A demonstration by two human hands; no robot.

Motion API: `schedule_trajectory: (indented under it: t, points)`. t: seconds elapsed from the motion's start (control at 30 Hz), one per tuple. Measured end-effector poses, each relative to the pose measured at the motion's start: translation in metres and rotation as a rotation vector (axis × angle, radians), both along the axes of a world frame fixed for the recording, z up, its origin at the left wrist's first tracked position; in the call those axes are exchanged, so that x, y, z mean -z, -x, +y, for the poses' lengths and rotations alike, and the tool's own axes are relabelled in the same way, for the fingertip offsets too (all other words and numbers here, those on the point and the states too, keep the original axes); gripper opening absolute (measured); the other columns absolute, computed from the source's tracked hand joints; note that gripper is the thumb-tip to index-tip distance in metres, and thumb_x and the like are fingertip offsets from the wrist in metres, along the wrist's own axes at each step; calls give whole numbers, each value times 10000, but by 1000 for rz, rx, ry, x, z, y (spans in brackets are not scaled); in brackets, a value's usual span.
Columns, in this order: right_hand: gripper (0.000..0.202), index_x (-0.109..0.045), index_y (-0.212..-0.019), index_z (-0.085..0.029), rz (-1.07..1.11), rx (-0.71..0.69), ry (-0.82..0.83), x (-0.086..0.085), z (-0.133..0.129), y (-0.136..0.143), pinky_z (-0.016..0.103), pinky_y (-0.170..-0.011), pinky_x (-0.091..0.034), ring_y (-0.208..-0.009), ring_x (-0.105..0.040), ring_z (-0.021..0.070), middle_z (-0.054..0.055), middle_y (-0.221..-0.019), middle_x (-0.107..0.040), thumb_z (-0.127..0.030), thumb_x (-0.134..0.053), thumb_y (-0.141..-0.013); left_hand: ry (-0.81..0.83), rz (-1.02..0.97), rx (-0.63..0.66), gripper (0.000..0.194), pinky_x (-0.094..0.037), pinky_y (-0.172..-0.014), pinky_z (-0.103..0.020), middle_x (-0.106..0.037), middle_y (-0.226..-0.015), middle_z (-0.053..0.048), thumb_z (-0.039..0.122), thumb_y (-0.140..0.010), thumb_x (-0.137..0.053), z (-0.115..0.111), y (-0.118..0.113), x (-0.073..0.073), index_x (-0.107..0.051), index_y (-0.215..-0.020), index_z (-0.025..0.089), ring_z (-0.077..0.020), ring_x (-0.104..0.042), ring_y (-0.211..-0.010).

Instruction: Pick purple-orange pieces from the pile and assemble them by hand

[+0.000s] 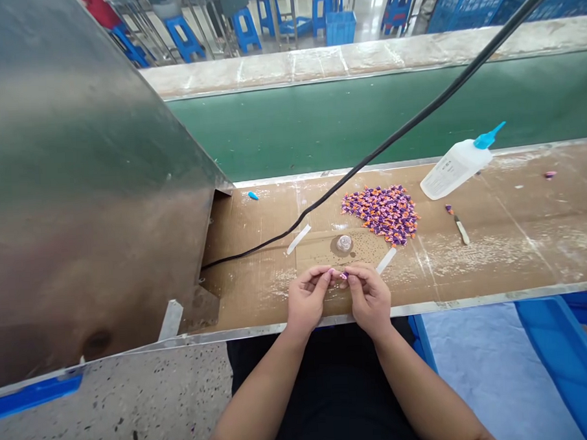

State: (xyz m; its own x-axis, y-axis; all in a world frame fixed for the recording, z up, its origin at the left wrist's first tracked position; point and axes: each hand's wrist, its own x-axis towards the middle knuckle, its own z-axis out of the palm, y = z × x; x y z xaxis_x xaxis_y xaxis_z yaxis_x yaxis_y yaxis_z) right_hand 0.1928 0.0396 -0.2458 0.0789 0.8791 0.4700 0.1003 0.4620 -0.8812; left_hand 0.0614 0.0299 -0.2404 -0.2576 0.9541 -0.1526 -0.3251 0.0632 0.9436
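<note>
Head view: the left hand [307,300] pinches a tiny pale bit [331,271] between thumb and fingertips, though too little of it shows to say what it is. Just beside it, the right hand [372,297] grips a small purple-and-white piece [344,275] in the same way. The fingertips face each other, close together, above the near part of the cardboard worktop [257,286]; whether the two held bits touch, I cannot tell.

The step in hand looks like close fingertip work on this one pair. As I judge it, the next move calls for a light, steady pinch and careful lining-up, since the fingers hide most of both parts.

Just beyond the hands, a whitish round lump [344,244] sits on a dark patch of a cardboard sheet, between two tape strips [299,239]. Behind it to the right lies a heap of purple, orange and white pieces [385,213]. Further right, a white bottle [454,169] with a blue nozzle leans, and a pale-handled tool [462,230] lies near a single loose piece [449,208]. Off to the left is a small blue cap-like thing [253,196]. A black cable [340,183] slants across, and a green belt [318,125] runs behind.
</note>
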Motion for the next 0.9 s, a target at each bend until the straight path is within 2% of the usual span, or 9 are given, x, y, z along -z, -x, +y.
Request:
schedule_trajectory:
  t: [0.17,0.33,0.47,0.57,0.63,0.7,0.83,0.9]
  points:
    - [220,-788,-1119,-264,-4,-51,8,-2,-1,-1,229,-668,-677,-734,-736,109,49,-1018,-737,-170,-593,-1081,-166,167,10,303,-640,-806,-182,-770,-949,-93,519,-926,-823,-1,2,5,-884,-983,228,-140,-770,-875]
    - [197,-785,-1135,-267,81,-108,74,1,-3,-1,237,-665,-700,-787,-760,124,60,-1039,-723,-209,-603,-1086,-165,149,9,313,-643,-891,-192,-797,-1032,-101,525,-902,-849,-1,3,12,-880,-1074,266,-151,-788,-970]
    - [156,-771,-1105,-257,144,-153,125,4,-4,-3,239,-615,-693,-793,-772,139,69,-1049,-709,-269,-616,-1090,-196,203,-119,284,-650,-848,-174,-800,-985,-83,492,-876,-882,-3,-5,9,-880,-1040,260,-135,-790,-922]
    - [143,-759,-1098,-264,175,-173,152,5,-4,-3,226,-599,-678,-705,-751,111,51,-1049,-710,-295,-620,-1094,-205,175,-203,303,-669,-772,-190,-814,-903,-65,480,-868,-893,-5,-13,6,-869,-1055,243,-143,-803,-808]
    - [156,-753,-1080,-254,178,-175,171,6,-3,-4,237,-613,-680,-650,-726,99,46,-1028,-713,-336,-621,-1097,-218,181,-236,249,-673,-733,-196,-816,-857,-57,448,-884,-884,-7,-16,5,-863,-1002,229,-153,-806,-760]
    - [202,-747,-1057,-238,173,-167,196,7,-3,-5,258,-635,-684,-627,-711,100,53,-1023,-719,-391,-622,-1097,-267,269,-232,174,-681,-755,-210,-824,-878,-62,395,-923,-848,-8,-16,5,-863,-956,224,-167,-817,-792]
    - [264,-743,-1047,-223,192,-141,255,12,-2,-6,278,-652,-685,-635,-715,112,66,-1035,-740,-461,-635,-1085,-399,515,-174,145,-681,-868,-237,-836,-1023,-70,299,-975,-769,-8,-10,5,-871,-1075,272,-180,-828,-938]
    - [262,-753,-1054,-223,210,-136,264,14,-1,-5,271,-641,-679,-657,-728,121,68,-1035,-752,-465,-655,-1073,-377,519,-148,152,-681,-883,-253,-835,-1049,-74,314,-977,-762,-8,-8,5,-871,-1079,283,-186,-826,-955]
